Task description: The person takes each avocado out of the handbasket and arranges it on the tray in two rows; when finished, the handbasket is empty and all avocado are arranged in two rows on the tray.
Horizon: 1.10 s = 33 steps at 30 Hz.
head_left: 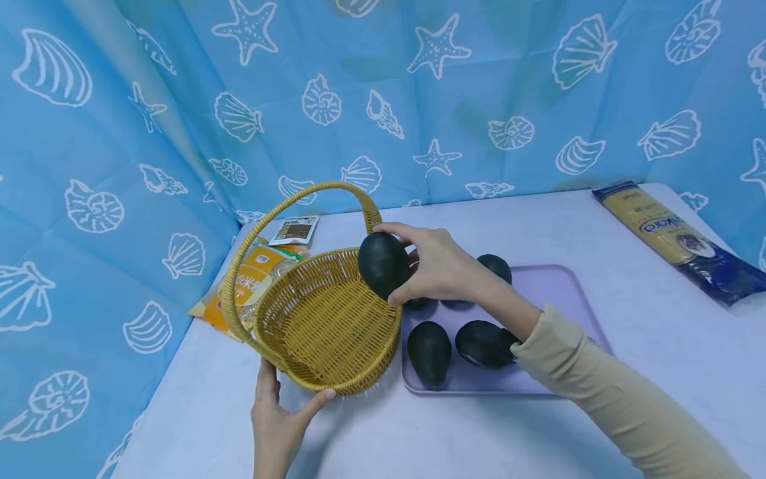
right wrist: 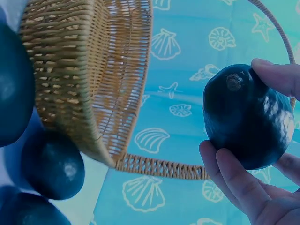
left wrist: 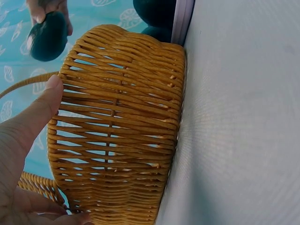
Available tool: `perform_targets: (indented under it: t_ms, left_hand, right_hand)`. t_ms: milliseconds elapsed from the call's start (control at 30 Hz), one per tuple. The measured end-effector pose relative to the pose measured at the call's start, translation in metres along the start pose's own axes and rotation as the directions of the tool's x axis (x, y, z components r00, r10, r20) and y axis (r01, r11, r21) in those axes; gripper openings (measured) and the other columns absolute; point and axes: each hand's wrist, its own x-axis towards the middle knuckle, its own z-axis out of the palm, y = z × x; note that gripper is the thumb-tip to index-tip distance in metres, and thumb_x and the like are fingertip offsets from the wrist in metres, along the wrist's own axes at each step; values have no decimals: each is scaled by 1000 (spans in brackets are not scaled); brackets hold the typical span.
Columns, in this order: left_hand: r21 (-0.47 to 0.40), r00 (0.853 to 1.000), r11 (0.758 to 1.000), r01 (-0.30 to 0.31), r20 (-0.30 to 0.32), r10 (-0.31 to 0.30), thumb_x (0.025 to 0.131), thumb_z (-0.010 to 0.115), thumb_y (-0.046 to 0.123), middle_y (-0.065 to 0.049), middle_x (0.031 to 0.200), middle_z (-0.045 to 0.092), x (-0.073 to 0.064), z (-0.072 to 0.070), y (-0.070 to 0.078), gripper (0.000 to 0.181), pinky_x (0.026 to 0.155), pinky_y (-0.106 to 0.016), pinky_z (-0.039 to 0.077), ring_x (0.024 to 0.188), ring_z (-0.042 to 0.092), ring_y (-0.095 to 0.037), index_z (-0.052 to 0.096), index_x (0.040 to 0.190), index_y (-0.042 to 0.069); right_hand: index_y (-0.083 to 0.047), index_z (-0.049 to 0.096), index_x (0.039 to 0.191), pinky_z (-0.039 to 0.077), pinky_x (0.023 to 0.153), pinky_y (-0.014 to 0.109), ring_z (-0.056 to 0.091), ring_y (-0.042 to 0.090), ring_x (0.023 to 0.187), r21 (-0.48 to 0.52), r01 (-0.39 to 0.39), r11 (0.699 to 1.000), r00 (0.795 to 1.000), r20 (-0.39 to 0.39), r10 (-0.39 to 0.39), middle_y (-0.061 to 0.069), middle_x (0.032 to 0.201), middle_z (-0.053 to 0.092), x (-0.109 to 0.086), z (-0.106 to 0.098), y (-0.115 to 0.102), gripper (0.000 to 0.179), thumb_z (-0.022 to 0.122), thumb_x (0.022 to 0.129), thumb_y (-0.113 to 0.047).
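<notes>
My right hand grips a dark green avocado between thumb and fingers, raised over the right rim of the wicker basket. In the right wrist view the stem scar of this avocado shows near its top. My left hand holds the near left side of the basket, thumb on the rim and fingers around by the handle base. Inside, the woven bottom is bare. More avocados lie on the purple tray just right of the basket, partly hidden behind the right forearm.
Behind the basket's left side lies an orange and clear food bag, with a small white packet farther back. A long blue and gold pasta bag rests at the far right. A blue shell-print curtain hangs behind the table.
</notes>
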Motion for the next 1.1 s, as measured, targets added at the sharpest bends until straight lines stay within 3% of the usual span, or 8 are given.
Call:
perform_targets:
  t_ms: [500, 767, 1100]
  left_hand:
    - [1, 1000, 1000, -14, -3, 14, 65, 89, 30, -17, 159, 20, -1, 1, 0, 121, 112, -62, 31, 144, 26, -40, 11, 155, 7]
    - [9, 1000, 1000, -9, -8, 9, 65, 89, 30, -19, 159, 20, -1, 0, 0, 121, 112, -61, 30, 144, 25, -41, 12, 155, 6]
    - [5, 1000, 1000, -25, -14, 26, 65, 90, 29, -18, 159, 21, -1, 0, -1, 120, 111, -62, 31, 143, 26, -41, 13, 155, 7]
  right_hand:
    - [-24, 44, 143, 54, 90, 45, 69, 27, 100, -46, -75, 996, 996, -46, 73, 17, 128, 57, -22, -15, 22, 90, 83, 63, -13]
    - [-21, 45, 142, 57, 84, 44, 68, 30, 99, -44, -116, 992, 992, -48, 114, 21, 128, 55, -40, -23, 39, 89, 85, 63, -12]
    - [-17, 45, 142, 57, 85, 52, 65, 37, 101, -104, -170, 980, 984, -73, 163, 27, 127, 56, -58, -30, 65, 88, 85, 63, -15]
